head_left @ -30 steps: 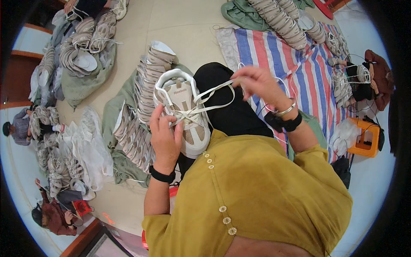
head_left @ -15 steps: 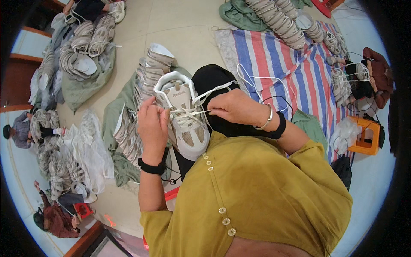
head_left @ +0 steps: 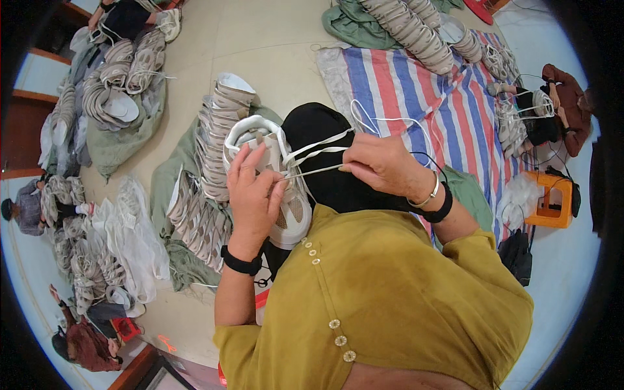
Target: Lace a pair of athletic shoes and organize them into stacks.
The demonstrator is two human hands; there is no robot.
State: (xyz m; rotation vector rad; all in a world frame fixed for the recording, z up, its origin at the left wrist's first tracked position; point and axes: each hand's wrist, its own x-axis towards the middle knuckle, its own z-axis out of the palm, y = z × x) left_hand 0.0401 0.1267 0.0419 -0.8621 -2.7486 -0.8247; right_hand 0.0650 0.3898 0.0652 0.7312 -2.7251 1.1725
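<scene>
A white and beige sneaker rests on my black-clad lap, its toe toward me. My left hand lies over its tongue and lacing, the thumb and a finger pinched on a shoelace. That lace runs taut and thin to the right, where my right hand pinches its other part. Another loose white lace loops from the shoe's collar over the black cloth toward my right hand. My left hand hides much of the lacing.
Nested stacks of beige shoe uppers lie on green cloth at my left. A striped sheet covers the floor ahead right, with more stacks beyond. An orange stool stands far right. Several people sit around among piles of uppers.
My left hand has moved right, from the shoe's side onto its lacing. My right hand has shifted slightly right, and the lace between them now stretches longer and straighter.
</scene>
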